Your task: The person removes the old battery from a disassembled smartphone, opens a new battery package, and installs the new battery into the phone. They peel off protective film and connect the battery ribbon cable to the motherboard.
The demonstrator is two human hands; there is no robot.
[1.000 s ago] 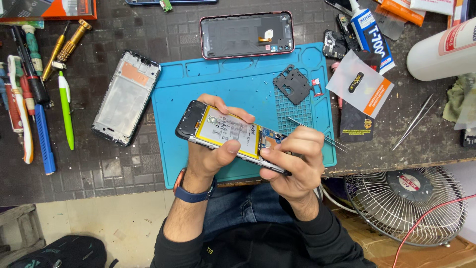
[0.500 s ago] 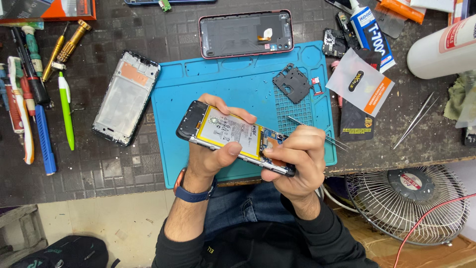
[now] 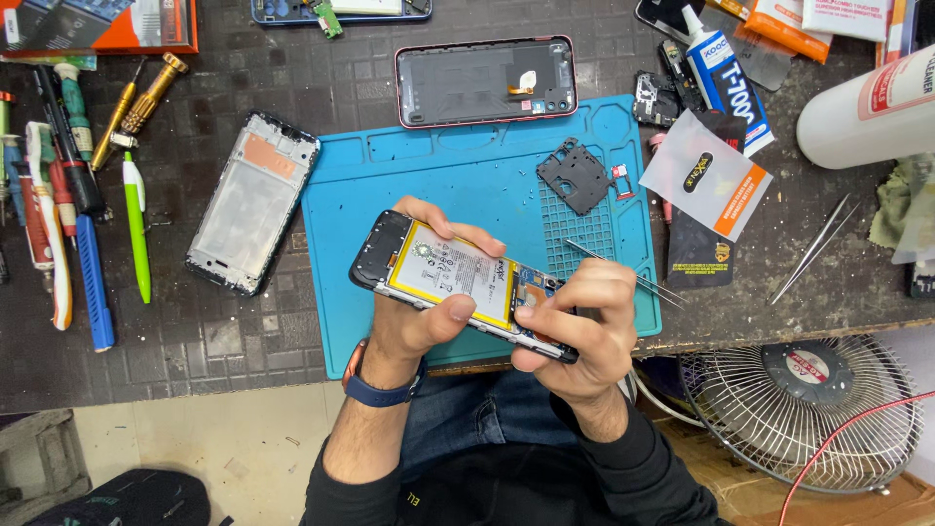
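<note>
1. Your bench (image 3: 243, 341) is dark and grid-marked, with a blue work mat (image 3: 467, 185) lying at its middle.
2. At the left of the bench lie screwdrivers and pens (image 3: 88, 214), and just left of the mat rests an empty phone frame (image 3: 251, 214).
3. On the far side, a phone back cover (image 3: 484, 83) overlaps the mat's far edge; a black plastic plate (image 3: 577, 175) sits on the mat's right part.
4. To the right you have a glue tube (image 3: 721, 73), small packets (image 3: 706, 180), tweezers (image 3: 813, 248) and a white cylinder (image 3: 867, 112).
5. Below the bench edge on the right stands a wire fan guard (image 3: 804, 409) on the floor.
6. Your left hand (image 3: 414, 312) is curled around an opened phone (image 3: 448, 278), thumb on its yellow-edged battery, holding it above the mat's near edge.
7. Your right hand (image 3: 575, 326) grips the phone's right end, its fingers bent and pinching thin tweezers (image 3: 623, 276) whose points reach left onto the phone.
</note>
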